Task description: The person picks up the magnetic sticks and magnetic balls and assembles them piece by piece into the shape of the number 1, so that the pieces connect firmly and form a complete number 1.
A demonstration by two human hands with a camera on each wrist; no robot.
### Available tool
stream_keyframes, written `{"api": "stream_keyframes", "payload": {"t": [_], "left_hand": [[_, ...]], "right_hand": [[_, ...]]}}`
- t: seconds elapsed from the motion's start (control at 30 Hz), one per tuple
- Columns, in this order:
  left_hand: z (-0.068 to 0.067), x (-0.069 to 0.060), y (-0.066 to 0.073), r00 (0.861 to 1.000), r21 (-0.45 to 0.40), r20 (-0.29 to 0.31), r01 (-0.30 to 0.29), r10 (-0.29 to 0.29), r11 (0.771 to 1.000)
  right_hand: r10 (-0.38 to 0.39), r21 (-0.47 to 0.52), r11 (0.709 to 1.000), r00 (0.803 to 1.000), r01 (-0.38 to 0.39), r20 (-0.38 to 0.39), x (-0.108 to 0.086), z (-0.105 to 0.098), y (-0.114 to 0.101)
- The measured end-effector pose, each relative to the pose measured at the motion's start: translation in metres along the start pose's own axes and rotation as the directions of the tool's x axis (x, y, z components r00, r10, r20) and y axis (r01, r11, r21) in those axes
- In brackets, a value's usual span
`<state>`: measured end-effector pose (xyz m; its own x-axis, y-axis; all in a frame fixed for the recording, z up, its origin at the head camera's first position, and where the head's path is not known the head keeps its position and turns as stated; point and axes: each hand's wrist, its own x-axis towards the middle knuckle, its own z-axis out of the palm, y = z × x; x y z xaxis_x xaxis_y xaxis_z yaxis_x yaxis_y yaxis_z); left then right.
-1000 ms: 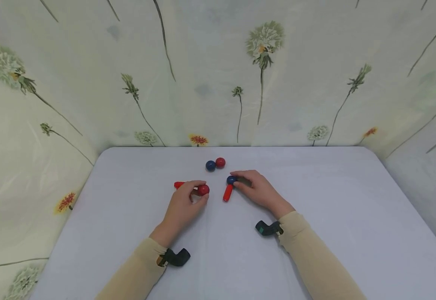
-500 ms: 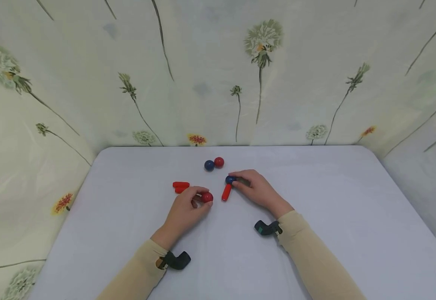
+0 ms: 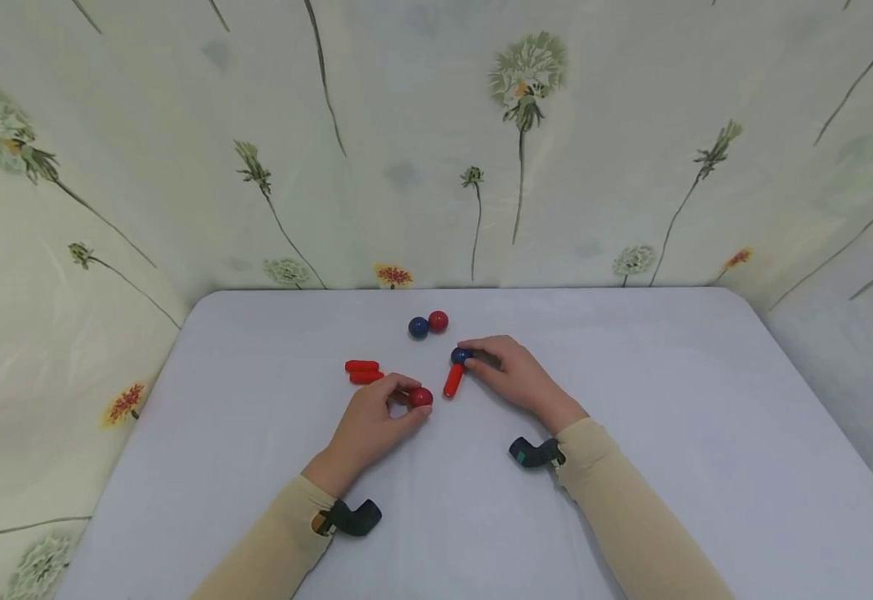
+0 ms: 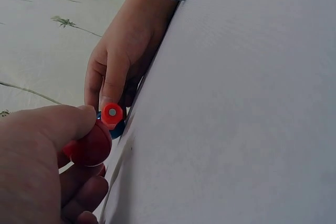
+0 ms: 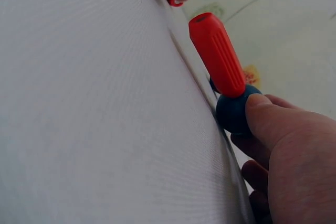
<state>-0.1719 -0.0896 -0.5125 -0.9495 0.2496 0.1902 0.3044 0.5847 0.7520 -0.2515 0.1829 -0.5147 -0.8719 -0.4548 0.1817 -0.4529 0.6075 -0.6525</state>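
Between thumb and fingers, my left hand (image 3: 368, 429) pinches a red ball (image 3: 420, 397), also large in the left wrist view (image 4: 92, 147). My right hand (image 3: 519, 379) pinches a blue ball (image 3: 461, 356) with a red stick (image 3: 454, 381) joined to it. In the right wrist view the stick (image 5: 218, 56) stands out from the blue ball (image 5: 233, 113), its free end pointing away from the right hand. The held red ball is just left of the stick's free end, apart from it. The left fingers partly hide a red stick.
Two red sticks (image 3: 362, 366) lie side by side on the white table (image 3: 631, 375), left of the held ball. Farther back, a loose blue ball (image 3: 418, 327) touches a red ball (image 3: 439, 321). A flowered cloth (image 3: 406, 125) hangs behind the table.
My left hand has carried its red ball right and toward the table's front, away from the two red sticks, uncovering more of them. My right hand has stayed nearly still with the blue ball.
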Motion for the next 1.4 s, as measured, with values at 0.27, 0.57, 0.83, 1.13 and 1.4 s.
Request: {"api": "stream_keyframes", "payload": {"t": [0.27,0.57,0.83,1.13,1.4], "left_hand": [[-0.001,0.0,0.001,1.0,0.004,0.028,-0.01,0.01,1.0],[0.001,0.0,0.001,0.999,0.046,0.038,-0.037,0.035,0.998],[0.003,0.001,0.004,0.998,0.051,0.036,-0.045,0.043,0.998],[0.005,0.002,0.004,0.998,0.064,0.036,-0.052,0.05,0.997],[0.009,0.002,0.008,0.998,0.081,0.01,-0.059,0.058,0.995]], "right_hand": [[-0.005,0.016,1.0,1.0,0.005,-0.003,0.001,0.001,0.0],[-0.012,0.011,1.0,1.0,0.012,-0.006,0.002,0.002,0.001],[0.007,0.003,1.0,1.0,-0.007,0.007,0.001,0.0,0.0],[-0.006,0.008,1.0,1.0,0.006,0.016,0.002,0.0,0.003],[-0.011,0.01,1.0,1.0,0.01,0.011,0.001,0.0,0.002]]}}
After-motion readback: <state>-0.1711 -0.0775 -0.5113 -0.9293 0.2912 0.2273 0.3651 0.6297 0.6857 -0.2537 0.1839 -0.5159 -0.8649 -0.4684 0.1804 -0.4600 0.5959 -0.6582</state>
